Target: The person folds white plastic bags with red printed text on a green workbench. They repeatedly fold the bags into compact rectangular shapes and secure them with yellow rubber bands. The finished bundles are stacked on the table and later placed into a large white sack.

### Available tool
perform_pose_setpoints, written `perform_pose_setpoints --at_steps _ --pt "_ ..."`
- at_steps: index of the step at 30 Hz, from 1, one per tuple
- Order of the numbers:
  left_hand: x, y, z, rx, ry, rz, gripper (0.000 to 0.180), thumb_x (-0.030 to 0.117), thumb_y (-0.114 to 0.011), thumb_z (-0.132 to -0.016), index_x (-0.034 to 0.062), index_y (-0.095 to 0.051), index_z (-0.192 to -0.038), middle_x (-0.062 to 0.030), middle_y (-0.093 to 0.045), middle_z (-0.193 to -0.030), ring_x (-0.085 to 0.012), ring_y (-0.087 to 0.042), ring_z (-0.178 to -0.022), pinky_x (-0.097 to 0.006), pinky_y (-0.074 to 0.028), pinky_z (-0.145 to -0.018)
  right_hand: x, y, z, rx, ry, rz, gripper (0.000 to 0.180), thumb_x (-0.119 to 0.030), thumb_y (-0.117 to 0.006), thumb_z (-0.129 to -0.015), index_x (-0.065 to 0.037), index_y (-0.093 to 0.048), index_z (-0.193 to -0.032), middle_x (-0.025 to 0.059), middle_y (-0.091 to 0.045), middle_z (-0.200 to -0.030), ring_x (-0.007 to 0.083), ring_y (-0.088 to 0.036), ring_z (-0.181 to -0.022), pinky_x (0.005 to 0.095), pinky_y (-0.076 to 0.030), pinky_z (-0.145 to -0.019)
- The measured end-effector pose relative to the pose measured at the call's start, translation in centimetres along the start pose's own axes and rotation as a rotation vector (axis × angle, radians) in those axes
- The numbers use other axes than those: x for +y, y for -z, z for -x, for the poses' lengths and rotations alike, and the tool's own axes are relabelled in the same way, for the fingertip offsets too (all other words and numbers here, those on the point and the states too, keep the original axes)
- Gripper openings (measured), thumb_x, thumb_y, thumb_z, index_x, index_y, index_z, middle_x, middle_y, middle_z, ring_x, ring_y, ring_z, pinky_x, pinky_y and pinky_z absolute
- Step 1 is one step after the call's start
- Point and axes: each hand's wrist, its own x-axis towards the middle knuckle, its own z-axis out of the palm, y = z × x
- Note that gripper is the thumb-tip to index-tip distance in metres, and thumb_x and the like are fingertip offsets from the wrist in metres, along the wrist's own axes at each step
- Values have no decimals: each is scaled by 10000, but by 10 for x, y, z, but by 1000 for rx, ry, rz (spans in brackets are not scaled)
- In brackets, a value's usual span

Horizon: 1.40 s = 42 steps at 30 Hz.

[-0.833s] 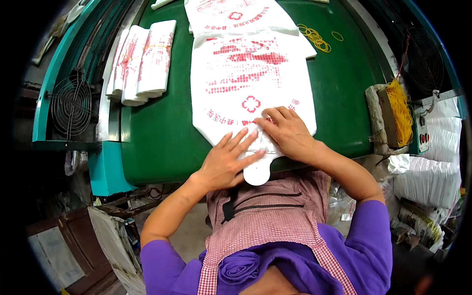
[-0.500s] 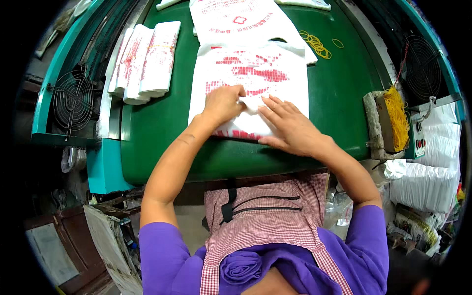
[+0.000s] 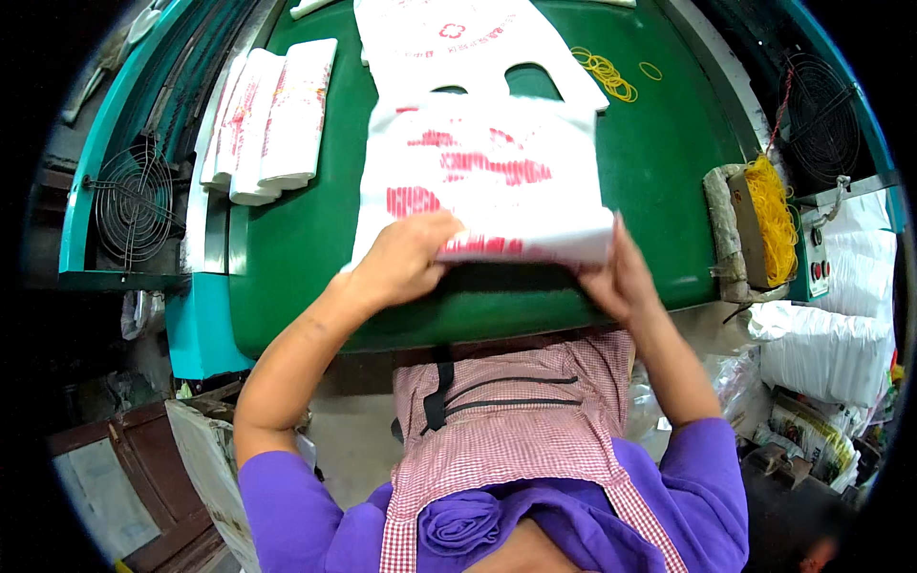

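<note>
In front of me a stack of white plastic bags [image 3: 478, 191] with red print is held by its near edge, which is lifted and curls off the green belt. My left hand [image 3: 406, 256] is closed on that edge left of the middle, fingers folded over the top. At the near right corner my right hand [image 3: 621, 277] grips the bags, with some fingers hidden beneath. Beyond, another white bag stack [image 3: 449, 33] with handle cutouts lies flat, overlapped by the near one.
Folded white bag bundles [image 3: 277, 119] lie on the green belt [image 3: 659, 172] at left. Loose yellow rubber bands [image 3: 607, 76] rest at far right. A box of yellow bands [image 3: 769, 224] stands at the right edge, beside a control box [image 3: 817, 267]. Round fan guards [image 3: 134, 196] flank the table.
My hands have moved apart, from the middle of the bags to their near edge and right corner. That edge has been raised, and the far stack's handle cutouts show more.
</note>
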Motion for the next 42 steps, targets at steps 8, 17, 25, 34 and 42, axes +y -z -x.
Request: perform_pose_setpoints --at_steps 8,17,25,34,42 --pt "-3 27 15 -336 30 15 198 225 -709 -746 123 -719 -915 -185 -479 -1333 -416 -463 -1187 -508 -386 -966 -16 8 -3 -745 395 1594 596 33 -568 -809 -160 -474 -1365 116 -413 -1442 278 -375 -1345 386 -326 -1097" --pt "10 45 -43 -167 -212 -350 251 51 -654 -627 74 -686 -875 -146 -498 -1344 -297 -464 -1219 -491 -346 -1005 -61 -5 -39 -1048 320 2172 428 -197 -524 -890 -156 -513 -1316 84 -406 -1450 291 -266 -1398 432 -238 -1122" --pt "44 5 5 -352 64 -75 397 52 -588 -655 -5 -577 -1047 -215 -610 -1089 -388 -596 -926 -444 -493 -816 -63 -41 11 -564 -137 1761 615 -463 -498 -908 32 -513 -1274 260 -537 -1266 405 -497 -1204 440 -395 -1007" --pt "3 42 -9 -383 551 -24 232 149 -638 -809 81 -631 -1031 -148 -638 -1019 -263 -627 -952 -358 -503 -728 -72 -38 -29 -350 -369 1787 398 -359 -679 -826 24 -629 -924 169 -625 -789 204 -594 -685 338 -458 -630" --pt "2 -4 -39 -181 211 103 612 383 -754 -707 64 -575 -1197 -140 -610 -959 -308 -589 -909 -379 -476 -814 -150 45 -152 273 576 1742 397 -253 -702 -808 -50 -629 -1142 158 -639 -1064 260 -629 -936 362 -501 -816"
